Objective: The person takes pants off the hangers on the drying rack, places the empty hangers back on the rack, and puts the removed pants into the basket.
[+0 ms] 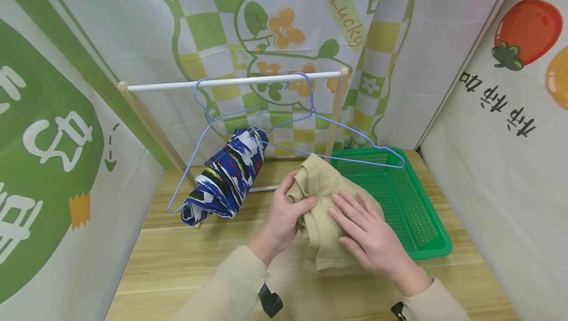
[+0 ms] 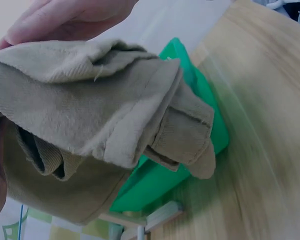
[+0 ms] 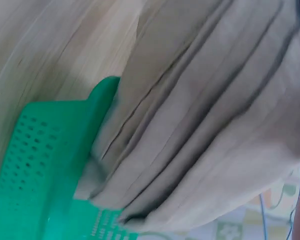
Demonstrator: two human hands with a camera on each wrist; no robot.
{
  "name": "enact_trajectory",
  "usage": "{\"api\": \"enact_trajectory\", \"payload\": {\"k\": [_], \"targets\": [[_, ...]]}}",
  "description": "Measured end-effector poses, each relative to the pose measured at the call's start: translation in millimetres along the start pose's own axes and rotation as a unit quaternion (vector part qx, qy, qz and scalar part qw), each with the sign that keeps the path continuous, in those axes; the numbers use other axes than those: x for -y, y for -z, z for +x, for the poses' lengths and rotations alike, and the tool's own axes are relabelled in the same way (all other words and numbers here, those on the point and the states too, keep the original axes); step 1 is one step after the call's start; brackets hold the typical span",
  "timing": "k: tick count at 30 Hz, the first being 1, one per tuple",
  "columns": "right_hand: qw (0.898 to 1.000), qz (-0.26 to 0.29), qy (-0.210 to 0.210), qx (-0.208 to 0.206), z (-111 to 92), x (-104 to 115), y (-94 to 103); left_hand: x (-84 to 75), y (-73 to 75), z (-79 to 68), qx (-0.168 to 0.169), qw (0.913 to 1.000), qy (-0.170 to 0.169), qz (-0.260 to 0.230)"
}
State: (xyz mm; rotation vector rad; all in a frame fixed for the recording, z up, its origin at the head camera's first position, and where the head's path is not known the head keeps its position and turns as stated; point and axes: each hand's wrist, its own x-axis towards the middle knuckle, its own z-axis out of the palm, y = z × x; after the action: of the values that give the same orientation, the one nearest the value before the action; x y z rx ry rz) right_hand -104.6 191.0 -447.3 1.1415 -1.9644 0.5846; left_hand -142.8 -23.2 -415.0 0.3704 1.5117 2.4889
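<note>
A folded beige garment [image 1: 328,230] is between my two hands above the tabletop, several layers thick. At its left edge, my left hand [image 1: 284,215] grips the folds, thumb on top and fingers beneath. My right hand [image 1: 370,234] lies on the garment's upper right side with its fingers extended. In the left wrist view, a stitched tab [image 2: 182,132] sticks out from the cloth. Stacked folds of the garment [image 3: 190,125] fill much of the right wrist view, where the right hand is mostly hidden.
A green plastic basket [image 1: 419,197] stands at right, partly behind the garment. On the rack's white bar [image 1: 248,81] hang two blue wire hangers; a blue patterned garment [image 1: 235,173] drapes over the left hanger [image 1: 189,166], while the right hanger [image 1: 312,95] reaches over the basket.
</note>
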Motion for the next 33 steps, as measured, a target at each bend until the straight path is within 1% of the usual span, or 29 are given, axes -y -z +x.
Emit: {"api": "enact_trajectory", "payload": {"k": [3, 5, 7, 10, 11, 12, 13, 14, 15, 16, 17, 19, 21, 23, 24, 25, 26, 27, 28, 29, 33], "targets": [[0.999, 0.021, -0.045, -0.010, -7.3, -7.5, 4.5, -3.6, 2.4, -0.1, 0.007, 1.0000, -0.001, -0.004], [0.997, 0.030, -0.073, -0.009, -12.8, -11.8, 7.4, -4.9, 3.7, -0.2, 0.012, 0.9999, 0.001, -0.008], [0.995, 0.029, -0.097, 0.003, -19.1, -15.4, 10.4, -5.8, 4.6, -0.6, 0.019, 0.9998, 0.003, -0.010], [0.990, 0.034, -0.133, 0.030, -29.3, -20.8, 14.1, -6.4, 5.4, -1.0, 0.028, 0.9996, 0.001, -0.007], [0.987, 0.045, -0.151, 0.043, -32.6, -22.4, 15.3, -6.6, 5.7, -1.2, 0.031, 0.9995, 0.000, -0.005], [0.981, 0.063, -0.176, 0.059, -36.2, -23.9, 16.6, -6.7, 5.9, -1.5, 0.034, 0.9994, -0.001, -0.002], [0.972, 0.083, -0.208, 0.075, -39.4, -25.2, 17.7, -7.0, 6.0, -1.7, 0.036, 0.9993, -0.002, -0.001], [0.959, 0.106, -0.248, 0.093, -42.5, -26.2, 18.8, -7.0, 6.4, -1.7, 0.040, 0.9992, -0.003, 0.001], [0.941, 0.134, -0.290, 0.109, -45.3, -27.3, 19.6, -7.1, 6.7, -1.9, 0.044, 0.9990, -0.005, 0.002], [0.921, 0.163, -0.333, 0.122, -47.7, -28.5, 20.4, -7.2, 7.1, -2.2, 0.048, 0.9988, -0.006, 0.003], [0.897, 0.193, -0.376, 0.133, -49.7, -29.9, 21.2, -7.3, 7.5, -2.3, 0.052, 0.9986, -0.007, 0.003], [0.840, 0.251, -0.458, 0.145, -51.7, -31.9, 23.4, -7.8, 8.0, -2.8, 0.062, 0.9981, -0.008, 0.001], [0.779, 0.306, -0.526, 0.149, -51.4, -34.3, 26.8, -8.2, 9.0, -3.5, 0.070, 0.9975, -0.011, -0.002], [0.715, 0.358, -0.582, 0.146, -50.0, -36.4, 30.3, -8.5, 10.0, -4.0, 0.080, 0.9967, -0.012, -0.007], [0.686, 0.378, -0.605, 0.146, -49.2, -37.1, 32.1, -8.6, 10.5, -4.2, 0.085, 0.9963, -0.013, -0.008], [0.663, 0.394, -0.620, 0.145, -48.7, -38.1, 33.2, -8.6, 10.9, -4.4, 0.089, 0.9959, -0.014, -0.012], [0.645, 0.409, -0.629, 0.145, -48.5, -39.5, 33.9, -8.6, 11.2, -4.7, 0.093, 0.9955, -0.014, -0.014], [0.632, 0.426, -0.632, 0.142, -48.7, -40.8, 34.2, -8.4, 11.5, -4.8, 0.098, 0.9950, -0.014, -0.018], [0.621, 0.443, -0.631, 0.141, -49.4, -42.0, 34.4, -8.3, 11.7, -5.1, 0.102, 0.9944, -0.013, -0.021], [0.616, 0.456, -0.627, 0.142, -50.4, -42.9, 34.6, -8.2, 11.8, -5.3, 0.107, 0.9939, -0.012, -0.023], [0.603, 0.509, -0.598, 0.140, -55.4, -44.7, 35.4, -6.6, 12.0, -5.5, 0.119, 0.9924, -0.009, -0.028]]}}
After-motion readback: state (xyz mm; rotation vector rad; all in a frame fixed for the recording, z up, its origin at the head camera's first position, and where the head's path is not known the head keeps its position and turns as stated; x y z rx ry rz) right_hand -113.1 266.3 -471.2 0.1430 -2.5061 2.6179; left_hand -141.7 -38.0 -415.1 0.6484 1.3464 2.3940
